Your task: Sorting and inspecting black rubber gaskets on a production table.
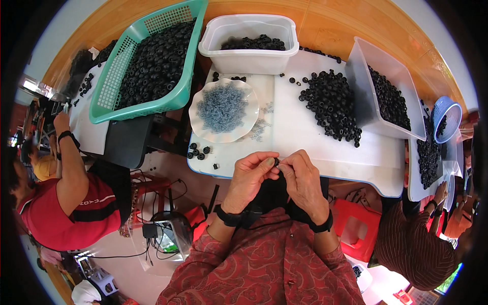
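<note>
In front of my chest, at the near edge of the white table, my left hand (248, 178) pinches a small round black part (276, 161) between thumb and fingertips. My right hand (304, 180) meets it there, its thumb and forefinger closed at the part's side. Whatever lies between those right fingertips is too small to make out. Beyond my hands, a white scalloped plate (197, 127) carries a heap of tiny clear bluish pieces (221, 108). To its right spreads a loose pile of black ring-like parts (331, 105).
A white tub (249, 63) and a clear bin (389, 127) hold more black parts. At left is a green basket (107, 104) full of them. Several strays (198, 151) lie near the table's left corner. People sit on both sides, one in a red shirt (76, 213). A red stool (358, 229) stands behind right.
</note>
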### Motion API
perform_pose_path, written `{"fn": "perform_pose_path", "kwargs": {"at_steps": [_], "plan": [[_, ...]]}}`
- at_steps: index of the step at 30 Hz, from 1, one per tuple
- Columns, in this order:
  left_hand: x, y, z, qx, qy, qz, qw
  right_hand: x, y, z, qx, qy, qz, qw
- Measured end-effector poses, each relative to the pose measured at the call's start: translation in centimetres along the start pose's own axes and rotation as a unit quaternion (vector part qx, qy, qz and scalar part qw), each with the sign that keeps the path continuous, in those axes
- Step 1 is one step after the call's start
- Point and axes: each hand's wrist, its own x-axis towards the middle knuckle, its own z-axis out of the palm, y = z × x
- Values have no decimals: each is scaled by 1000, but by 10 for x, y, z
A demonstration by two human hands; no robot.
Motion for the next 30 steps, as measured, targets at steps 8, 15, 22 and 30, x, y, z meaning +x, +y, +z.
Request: {"fn": "perform_pose_path", "kwargs": {"at_steps": [8,15,22,30], "plan": [[3,-8,-2,-9,-12,-23,1000,-1,8,-3,21,11,4,1000],[10,-2,-2,-10,-66,-67,996,-9,26,-2,211,-5,138,968],[17,-12,-1,-100,-92,-101,986,-5,29,-11,321,-20,215,922],[25,-14,10,-114,-54,-130,983,12,77,-38,-98,184,81,975]]}}
